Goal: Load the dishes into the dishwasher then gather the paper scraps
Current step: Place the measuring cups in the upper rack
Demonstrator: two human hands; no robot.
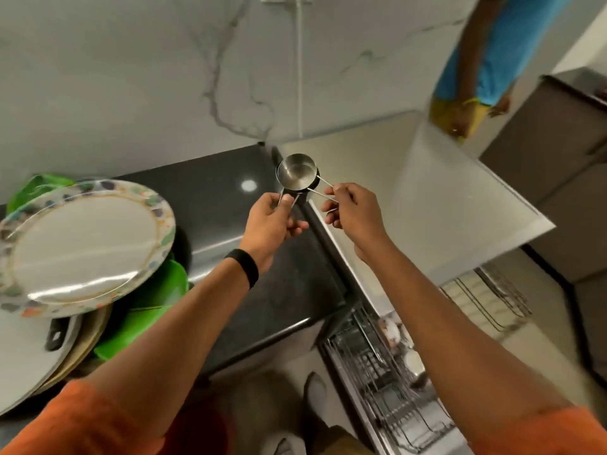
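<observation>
At 9 o'clock a tilted pile of dishes rests on the dark counter [230, 178], with a pattern-rimmed plate [82, 244] on top and green plates [154, 300] under it. Just left of centre, my left hand [272, 221] pinches 1 wire handle of the 2 nested steel measuring cups [295, 174]. They are held in the air at 12 o'clock from both hands. That handle runs toward 7 o'clock. The other runs toward 4 o'clock into my right hand [351, 211], pinched the same way. The dishwasher rack [387, 382] lies open at 5 o'clock, nearer the right hand, so I judge that hand carries a cup down.
</observation>
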